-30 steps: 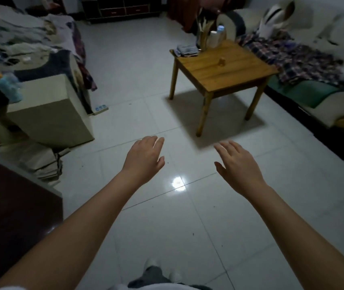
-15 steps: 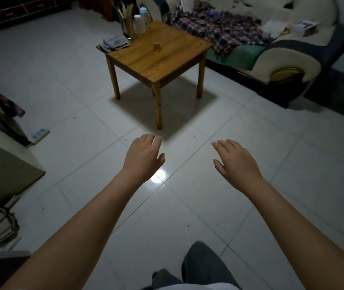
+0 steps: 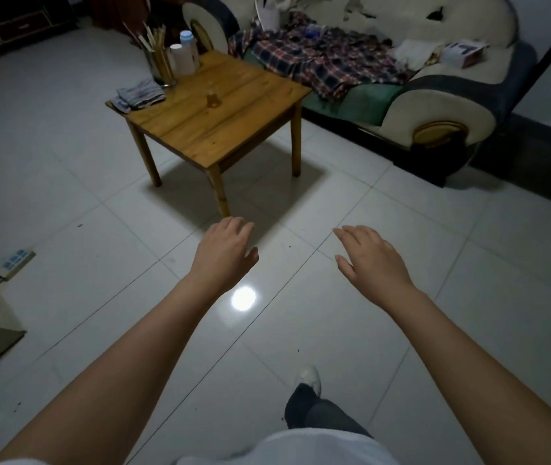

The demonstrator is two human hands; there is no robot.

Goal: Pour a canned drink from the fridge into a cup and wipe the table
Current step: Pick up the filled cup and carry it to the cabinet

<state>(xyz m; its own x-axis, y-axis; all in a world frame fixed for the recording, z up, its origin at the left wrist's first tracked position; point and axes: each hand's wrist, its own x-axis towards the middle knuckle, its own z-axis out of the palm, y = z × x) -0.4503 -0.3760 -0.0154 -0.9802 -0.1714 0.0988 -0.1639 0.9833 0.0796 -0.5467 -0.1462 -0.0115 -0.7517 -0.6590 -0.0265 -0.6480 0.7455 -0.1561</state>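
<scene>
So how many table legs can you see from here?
3. Wooden table: left leg, front leg, right leg. A fourth is probably hidden behind the tabletop.

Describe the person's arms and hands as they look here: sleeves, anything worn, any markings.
Both forearms are bare up to the bottom edge of the picture; no sleeve covers them. The left hand and the right hand wear no gloves, and no rings, watch, bracelets or markings show. A white garment shows at the bottom edge.

Both hands [image 3: 223, 253] empty; wooden table [image 3: 234, 129] ahead.
</scene>
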